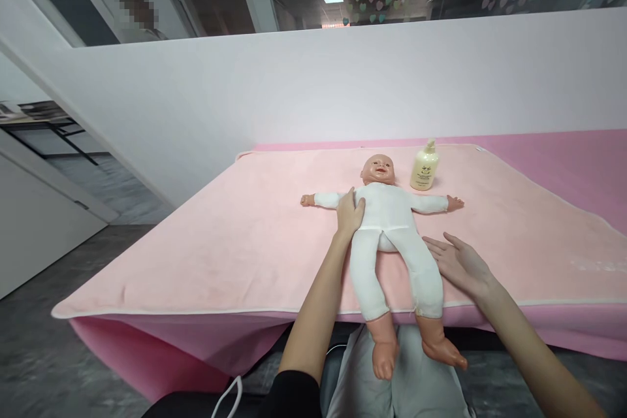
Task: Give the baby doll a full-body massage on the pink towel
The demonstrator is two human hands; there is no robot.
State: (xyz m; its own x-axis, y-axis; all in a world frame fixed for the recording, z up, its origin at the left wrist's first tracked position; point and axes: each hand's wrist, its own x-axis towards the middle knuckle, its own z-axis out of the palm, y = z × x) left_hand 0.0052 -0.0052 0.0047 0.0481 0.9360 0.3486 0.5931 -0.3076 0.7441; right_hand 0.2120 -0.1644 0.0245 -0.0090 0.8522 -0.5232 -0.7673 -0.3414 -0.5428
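Observation:
A baby doll (385, 209) with a white cloth body lies on its back on a pink blanket (235, 241). Its head points to the far side, its arms are spread, and its feet hang over the near edge. My left hand (349, 214) grips the doll's torso just below the armpit, thumb on the front; some of its fingers are hidden. Beside the doll's hip and thigh, my right hand (460, 264) is open, palm turned inward, its fingertips close to the leg. Whether they touch it I cannot tell.
A pale yellow pump bottle (424, 166) stands right of the doll's head. A white wall (343, 85) rises behind the table. My lap (426, 385) is under the doll's feet. A white cable (230, 398) hangs at lower left. Another person (140, 10) appears beyond the wall.

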